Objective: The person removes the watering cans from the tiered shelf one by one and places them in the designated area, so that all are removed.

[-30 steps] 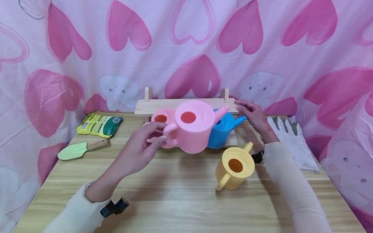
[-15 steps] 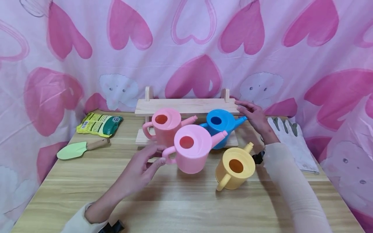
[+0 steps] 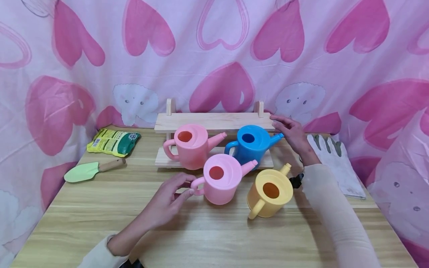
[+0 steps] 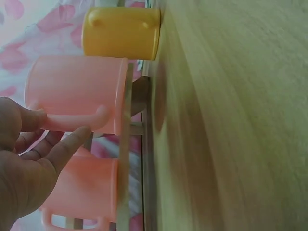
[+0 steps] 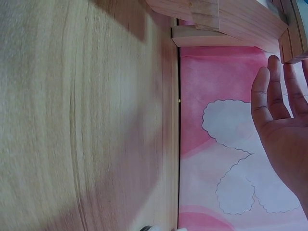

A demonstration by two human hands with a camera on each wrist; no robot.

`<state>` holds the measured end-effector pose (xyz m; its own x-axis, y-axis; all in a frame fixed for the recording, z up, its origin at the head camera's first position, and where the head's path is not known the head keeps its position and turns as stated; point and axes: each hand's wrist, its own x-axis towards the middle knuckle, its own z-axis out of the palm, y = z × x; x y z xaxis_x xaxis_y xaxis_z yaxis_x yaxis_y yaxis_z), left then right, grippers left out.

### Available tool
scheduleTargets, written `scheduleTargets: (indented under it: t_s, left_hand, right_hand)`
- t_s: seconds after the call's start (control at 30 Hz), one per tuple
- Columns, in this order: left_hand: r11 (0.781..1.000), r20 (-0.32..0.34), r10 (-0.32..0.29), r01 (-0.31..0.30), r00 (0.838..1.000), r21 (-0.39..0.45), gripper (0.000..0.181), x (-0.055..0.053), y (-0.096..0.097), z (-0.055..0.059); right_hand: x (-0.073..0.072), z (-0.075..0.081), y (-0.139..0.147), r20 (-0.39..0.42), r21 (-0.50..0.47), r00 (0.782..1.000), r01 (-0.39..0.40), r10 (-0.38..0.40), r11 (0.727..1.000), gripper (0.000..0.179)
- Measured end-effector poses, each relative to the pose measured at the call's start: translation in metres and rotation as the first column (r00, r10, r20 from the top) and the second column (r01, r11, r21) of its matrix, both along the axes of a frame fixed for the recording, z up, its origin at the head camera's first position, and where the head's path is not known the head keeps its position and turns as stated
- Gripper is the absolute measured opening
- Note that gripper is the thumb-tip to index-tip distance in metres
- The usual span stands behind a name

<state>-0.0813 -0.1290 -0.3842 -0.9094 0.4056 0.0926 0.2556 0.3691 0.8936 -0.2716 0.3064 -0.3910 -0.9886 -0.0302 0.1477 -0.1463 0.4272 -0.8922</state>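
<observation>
My left hand [image 3: 169,197] pinches the handle of a light pink watering can [image 3: 219,195]. The can hangs upright over the tabletop, its spout toward the right; in the left wrist view the thumb and fingers meet around the handle [image 4: 77,120]. My right hand [image 3: 293,136] reaches to the right end of a two-tier wooden shelf [image 3: 214,121], fingers straight with the tips at the upper board's edge. On the lower board stand a darker pink watering can [image 3: 192,156] and a blue watering can [image 3: 249,150]. A yellow watering can [image 3: 268,203] stands on the table, right of the held one.
A yellow-green packet [image 3: 114,142] and a green-bladed trowel [image 3: 82,172] lie at the left of the wooden table [image 3: 201,238]. White gloves [image 3: 335,163] lie at the right, beyond my right forearm. A heart-patterned curtain [image 3: 214,74] hangs behind.
My left hand has brought the light pink watering can down and toward me, away from the shelf, uncovering the darker pink and blue cans. My right hand has stayed at the shelf end.
</observation>
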Motion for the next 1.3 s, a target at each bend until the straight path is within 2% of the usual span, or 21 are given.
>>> scheduleTargets:
  t_s: [0.17, 0.3, 0.73, 1.0, 1.3]
  left_hand:
    - [1.0, 0.0, -0.009, 0.009, 1.0, 0.0, 0.03, -0.004, 0.0, -0.007]
    - [1.0, 0.025, -0.016, 0.016, 1.0, 0.003, 0.031, -0.006, 0.001, -0.012]
    - [0.999, 0.064, -0.042, 0.041, 0.997, 0.012, 0.029, -0.007, 0.003, -0.023]
    - [0.993, 0.053, -0.106, 0.103, 0.993, 0.061, 0.023, -0.009, 0.005, -0.033]
    - [0.995, 0.121, -0.099, 0.097, 0.988, 0.017, 0.023, -0.01, 0.005, -0.033]
  right_hand:
    - [0.0, -0.001, 0.0, -0.009, 0.003, 1.0, 0.007, -0.007, 1.0, 0.053]
    - [0.0, 0.0, 0.0, 0.004, 0.009, 1.0, 0.008, -0.008, 1.0, 0.055]
    - [0.001, 0.0, 0.001, 0.014, -0.008, 1.0, 0.004, -0.004, 1.0, 0.055]
    - [0.0, 0.0, 0.0, 0.013, -0.002, 1.0, 0.001, -0.001, 1.0, 0.056]
    - [0.0, 0.0, 0.0, 0.021, -0.004, 1.0, 0.006, -0.006, 1.0, 0.056]
